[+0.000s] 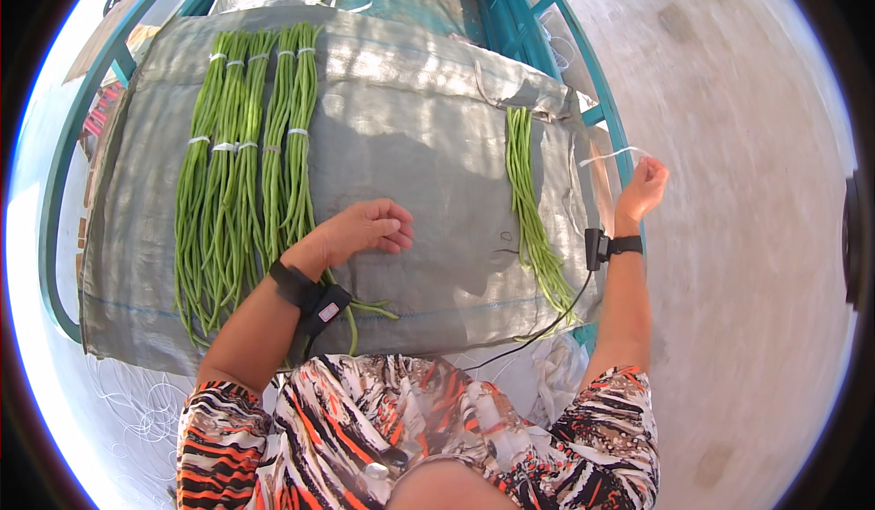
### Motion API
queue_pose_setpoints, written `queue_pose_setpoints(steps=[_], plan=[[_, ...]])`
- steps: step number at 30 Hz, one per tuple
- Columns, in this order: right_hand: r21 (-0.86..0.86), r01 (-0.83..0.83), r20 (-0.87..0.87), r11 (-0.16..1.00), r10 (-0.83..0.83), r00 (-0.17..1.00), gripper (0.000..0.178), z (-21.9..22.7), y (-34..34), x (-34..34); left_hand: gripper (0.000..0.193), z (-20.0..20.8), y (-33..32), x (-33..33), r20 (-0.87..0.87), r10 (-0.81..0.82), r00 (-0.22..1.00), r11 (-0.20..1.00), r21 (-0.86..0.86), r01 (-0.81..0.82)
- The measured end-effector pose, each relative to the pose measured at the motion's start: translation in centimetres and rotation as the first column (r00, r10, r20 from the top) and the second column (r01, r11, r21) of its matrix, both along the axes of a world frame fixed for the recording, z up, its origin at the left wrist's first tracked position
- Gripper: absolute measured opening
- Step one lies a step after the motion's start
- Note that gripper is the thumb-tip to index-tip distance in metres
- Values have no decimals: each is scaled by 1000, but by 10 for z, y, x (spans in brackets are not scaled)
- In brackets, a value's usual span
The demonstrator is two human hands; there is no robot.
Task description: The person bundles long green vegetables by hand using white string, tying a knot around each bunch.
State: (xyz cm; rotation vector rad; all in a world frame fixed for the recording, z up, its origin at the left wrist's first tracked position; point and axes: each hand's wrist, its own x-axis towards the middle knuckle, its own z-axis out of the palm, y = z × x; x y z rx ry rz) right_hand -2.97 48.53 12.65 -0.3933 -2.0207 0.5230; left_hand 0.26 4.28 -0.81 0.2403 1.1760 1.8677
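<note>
Head view: white strip [609,155] was in the R hand's grip, poking out L from the fingertips toward the worktop [410,145], R hand [645,186] being out by the worktop's R edge, near the teal frame [597,63]. Loose bunch [521,168] of long green beans lay on the R part of the worktop, L of the R hand & well apart from it. Tied bundles [246,113], five side by side, lay on the L part; L hand [365,227] was btwn them & the loose bunch, closer to the bundles, w/ its forearm across their near ends.

Looks: strip thin, white, slightly bent. Loose bunch bright green, gathered narrow at far end, fanning out at near end & slanting R. Bundles same green, ea. w/ two white ties, one nr the far end, one lower; near ends loose, a few beans sticking out R past the L wrist.

Pose: R arm reached fwd from the near side, R grip narrow, fingers bunched on the strip. L arm angled far & R, palm side partly hidden, fingers half curled; can't tell if L grip held anything. Both wrists wore black straps [625,245] w/ small black boxes; a black cable [547,332] ran from the R one toward the patterned shirt [337,410].
</note>
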Motion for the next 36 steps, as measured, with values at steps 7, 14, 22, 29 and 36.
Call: queue_pose_setpoints(steps=[7, 14, 22, 29, 36], plan=[[547, 54, 672, 835, -477, 567, 15, -49, 26, 61, 20, 0, 1, -2, -19, 7, 1000, 1000, -14, -7], [135, -167, 676, 977, 32, 736, 18, -77, -78, 55, 21, 1, -1, -3, -36, 23, 999, 1000, -21, -24], [334, -161, 634, 929, -95, 768, 27, -99, -122, 25, 21, -8, 2, -3, -55, 28, 998, 999, 24, -27], [43, 40, 725, 998, -58, 686, 27, -102, -130, 19, 21, -7, 1, -3, -46, 5, 999, 1000, 18, -4], [147, -7, 637, 989, -89, 766, 17, -99, -137, 21, 21, -4, -3, -4, -16, 8, 1000, 999, 43, -7]])
